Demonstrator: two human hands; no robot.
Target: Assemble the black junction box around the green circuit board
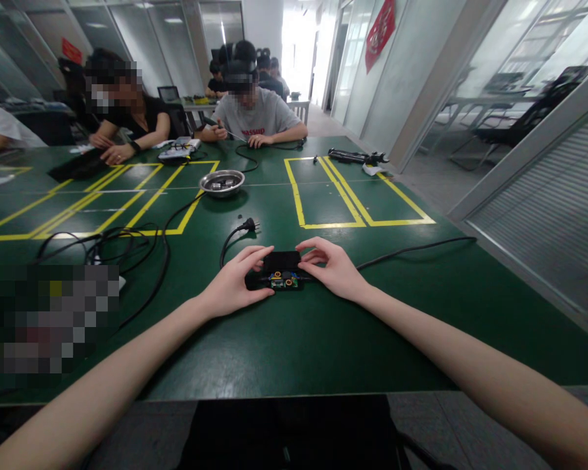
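An opened black power adapter (285, 285) lies on the green table in front of me, a circuit board with coils and green parts exposed in its lower shell. Just beyond the board is its black cover (281, 261), tilted up. My left hand (235, 281) grips the left side, its thumb at the lower shell's near edge and its fingers by the cover's left end. With thumb and fingers pinched, my right hand (336, 269) holds the cover's right end. A cord with a black plug (249, 225) curves away behind my left hand. Another black cable (416, 248) runs off right.
A metal bowl (222, 183) with small metal parts stands farther back. Coiled black cables (110, 245) and a blurred-out object (53, 320) lie at left. Yellow tape (330, 226) marks rectangles. A black tool-like object (357, 156) lies at the far right. Co-workers sit across the table.
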